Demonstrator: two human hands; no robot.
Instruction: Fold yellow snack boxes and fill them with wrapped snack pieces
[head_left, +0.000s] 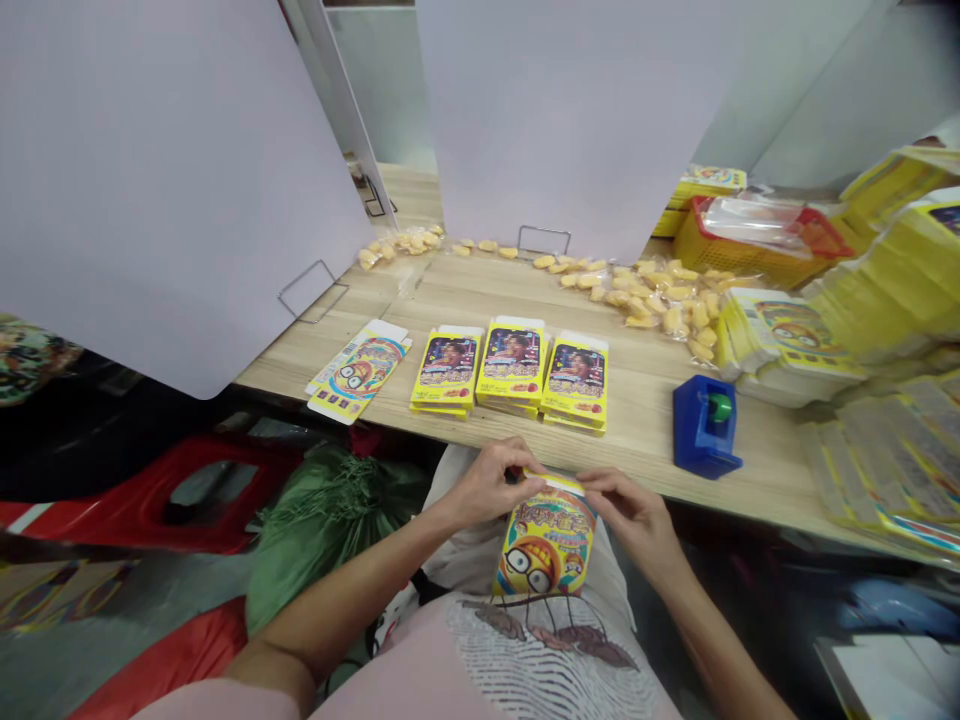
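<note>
A yellow cardboard box (546,545) printed with a cartoon face in glasses rests on my lap, below the table's front edge. My left hand (499,482) pinches the left end of its top edge between thumb and fingers. At the right end of that edge, the fingers and thumb of my right hand (624,512) grip the box too. A pale strip shows along the top between both hands; I cannot tell whether it is a flap. Just beyond my hands, three stacks of yellow boxes (512,362) lie side by side on the wooden table (420,290).
Flat yellow cartons (360,372) lie on the left. A blue tape dispenser (705,428) with green tape stands on the right. Behind are yellow pieces in clear wrap (660,292), a red-and-yellow basket (750,245) and piled cartons (892,270). White panels (555,110) stand at the back.
</note>
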